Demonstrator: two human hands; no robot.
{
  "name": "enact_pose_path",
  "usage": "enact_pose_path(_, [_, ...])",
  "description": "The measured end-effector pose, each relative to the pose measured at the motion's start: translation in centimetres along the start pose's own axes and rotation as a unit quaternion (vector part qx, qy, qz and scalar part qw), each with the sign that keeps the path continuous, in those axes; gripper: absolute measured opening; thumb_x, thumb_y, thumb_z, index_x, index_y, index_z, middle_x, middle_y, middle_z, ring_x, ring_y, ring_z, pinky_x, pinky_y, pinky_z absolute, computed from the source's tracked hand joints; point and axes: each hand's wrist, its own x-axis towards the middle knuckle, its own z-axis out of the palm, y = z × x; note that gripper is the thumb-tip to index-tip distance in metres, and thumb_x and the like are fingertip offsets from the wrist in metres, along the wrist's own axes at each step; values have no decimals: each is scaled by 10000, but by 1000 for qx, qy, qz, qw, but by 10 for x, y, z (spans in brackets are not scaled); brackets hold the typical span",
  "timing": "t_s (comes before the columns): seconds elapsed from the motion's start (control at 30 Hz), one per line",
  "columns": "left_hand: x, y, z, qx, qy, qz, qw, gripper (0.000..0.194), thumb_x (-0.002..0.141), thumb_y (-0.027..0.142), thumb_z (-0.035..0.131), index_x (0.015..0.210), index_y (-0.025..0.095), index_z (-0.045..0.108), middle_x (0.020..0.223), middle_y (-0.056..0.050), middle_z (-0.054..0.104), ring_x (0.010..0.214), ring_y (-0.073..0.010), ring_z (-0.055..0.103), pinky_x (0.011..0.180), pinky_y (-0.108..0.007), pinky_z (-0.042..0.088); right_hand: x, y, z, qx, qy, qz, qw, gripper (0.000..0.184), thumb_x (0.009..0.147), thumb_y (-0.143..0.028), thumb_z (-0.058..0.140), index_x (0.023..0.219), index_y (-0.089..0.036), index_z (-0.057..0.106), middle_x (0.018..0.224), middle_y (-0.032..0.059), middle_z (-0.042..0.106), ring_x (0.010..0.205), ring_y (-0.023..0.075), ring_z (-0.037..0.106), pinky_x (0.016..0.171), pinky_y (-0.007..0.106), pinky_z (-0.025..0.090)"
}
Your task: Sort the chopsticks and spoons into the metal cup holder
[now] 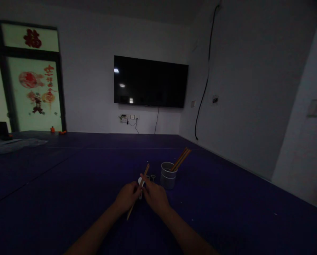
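My left hand [127,196] and my right hand [155,195] meet over a dark blue table [68,184], fingers closed. Together they pinch a wooden chopstick [145,173] that slants from lower left to upper right between them. A small white object [140,181] shows just behind the fingers, partly hidden; I cannot make out what it is. A grey cylindrical cup [168,175] stands just right of my hands, with two wooden chopsticks [182,159] leaning out of it to the right.
A black wall screen [150,82] hangs on the far wall above sockets. Windows with red paper decorations [36,88] are at the left. Pale sheets [12,144] lie at the table's far left. A white wall runs along the right edge.
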Motion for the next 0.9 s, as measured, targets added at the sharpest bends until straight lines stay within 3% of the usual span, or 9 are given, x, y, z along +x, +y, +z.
enact_pose_path(0.2, [5,-8,14,-217,10,57,974,315,838,395,349,718,154,511,717,-10,572,678,-127,516,624,-225,399,1,5,3,30,15,-22,999,407,833,-110,415,1197,-238,545,1088,43,644,940,150,615,752,230,470])
enact_pose_path(0.37, [1,-4,15,-347,-14,68,935,435,804,554,390,748,147,530,661,8,533,648,-129,485,608,-238,389,1,7,2,48,9,-33,998,405,828,-91,394,1166,-232,567,1077,44,644,967,148,602,813,244,471])
enact_pose_path(0.47, [0,0,13,-369,21,67,927,469,816,585,347,740,154,516,660,8,522,632,-124,472,594,-238,384,1,9,3,69,30,-17,997,389,838,-115,394,1168,-239,559,1070,46,642,942,158,612,790,259,485])
enact_pose_path(0.57, [-2,0,10,-291,72,94,950,440,851,536,300,723,165,500,668,2,528,630,-125,477,593,-240,385,1,8,3,122,76,3,990,324,861,-178,399,1132,-248,565,1025,31,653,903,153,621,777,259,494])
enact_pose_path(0.67, [-6,0,7,-98,128,140,977,348,871,439,327,744,176,516,688,-17,565,656,-144,509,640,-268,394,1,4,0,155,104,2,982,267,893,-228,368,1053,-233,582,965,30,659,878,144,621,787,254,488])
enact_pose_path(0.77, [-10,0,5,64,197,182,961,266,880,337,340,852,175,549,786,-56,613,746,-177,552,721,-316,403,1,-1,-5,159,106,-28,981,254,898,-219,354,1015,-215,579,953,41,655,888,139,612,807,251,473])
enact_pose_path(0.9, [-10,-2,6,144,259,187,937,259,885,288,354,1038,188,537,945,-80,627,875,-196,573,773,-333,414,-1,-2,-8,181,106,-48,977,230,870,-198,389,1021,-208,563,947,41,654,866,136,613,785,245,472])
